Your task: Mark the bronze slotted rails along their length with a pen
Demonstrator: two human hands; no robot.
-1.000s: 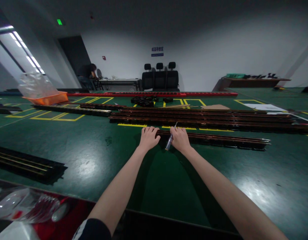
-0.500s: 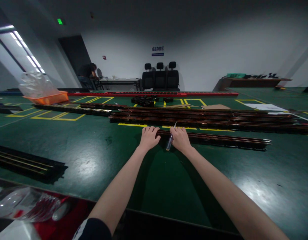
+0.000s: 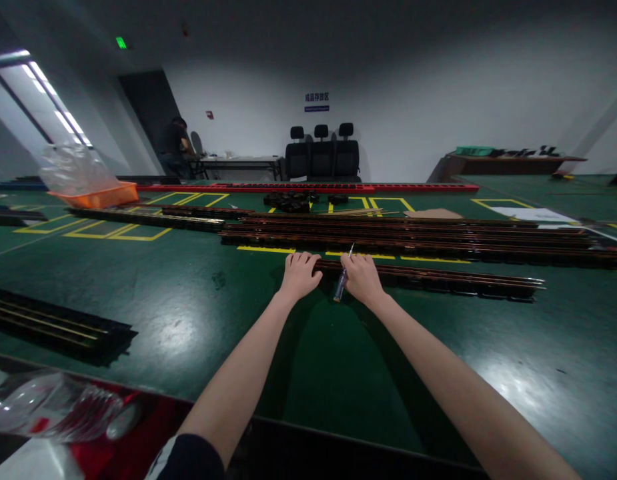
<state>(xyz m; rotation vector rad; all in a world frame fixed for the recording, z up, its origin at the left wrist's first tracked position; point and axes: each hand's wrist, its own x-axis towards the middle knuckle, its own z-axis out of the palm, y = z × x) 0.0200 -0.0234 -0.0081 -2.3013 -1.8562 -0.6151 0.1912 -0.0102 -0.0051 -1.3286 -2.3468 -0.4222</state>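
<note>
A long dark rail (image 3: pixel 458 280) with thin copper-coloured strips lies across the green table. At its left end my left hand (image 3: pixel 300 275) is closed over it, thumb at the near side. Just to the right, my right hand (image 3: pixel 362 275) rests on the same rail. Its fingers are wrapped round a slim screwdriver-like tool (image 3: pixel 340 287), whose clear handle points down toward me and whose thin metal tip sticks up past the knuckles. Both palms hide the part of the rail beneath them.
Several similar rails (image 3: pixel 418 239) lie bundled just beyond. More dark rails (image 3: pixel 53 327) lie at the left. An orange basket (image 3: pixel 101 195) with plastic bags stands at the far left. Plastic bottles (image 3: pixel 53 407) lie below the near edge. Behind, a person (image 3: pixel 173 147) stands beside a desk.
My hands, the rail and the tool show no clear movement. The person in the background has straightened up from a lower, bent posture.
</note>
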